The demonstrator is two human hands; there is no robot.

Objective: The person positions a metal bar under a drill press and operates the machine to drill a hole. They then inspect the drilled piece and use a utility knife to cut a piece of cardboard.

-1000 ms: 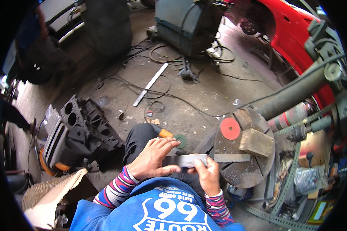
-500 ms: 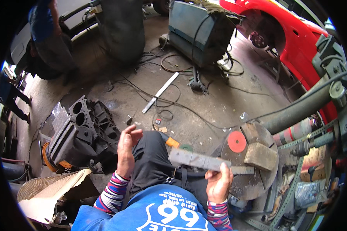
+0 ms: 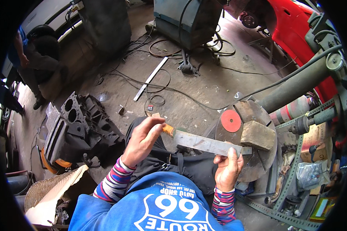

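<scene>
My right hand (image 3: 229, 167) grips the right end of a flat grey steel bar (image 3: 198, 140), held roughly horizontal above my lap. My left hand (image 3: 140, 142) is raised just left of the bar's far end, fingers loosely bent, holding nothing I can see. An orange handle (image 3: 167, 129) lies behind the bar near my left fingertips, with a green disc mostly hidden. To the right, a round metal plate (image 3: 258, 163) carries a red disc (image 3: 227, 115) and a worn rectangular block (image 3: 258, 134). Part of another flat strip shows beyond my right hand.
A dark engine block (image 3: 79, 127) and torn cardboard box (image 3: 54, 192) are left. Cables and a long pale strip (image 3: 150, 79) lie on the floor below a machine cabinet (image 3: 177, 23). A person (image 3: 31, 61) stands upper left. A red car body (image 3: 289, 46) and clutter fill the right.
My left hand has left the bar, pulled back, then risen toward its far end. My right hand still holds the bar, having shifted right. The person at upper left has shifted.
</scene>
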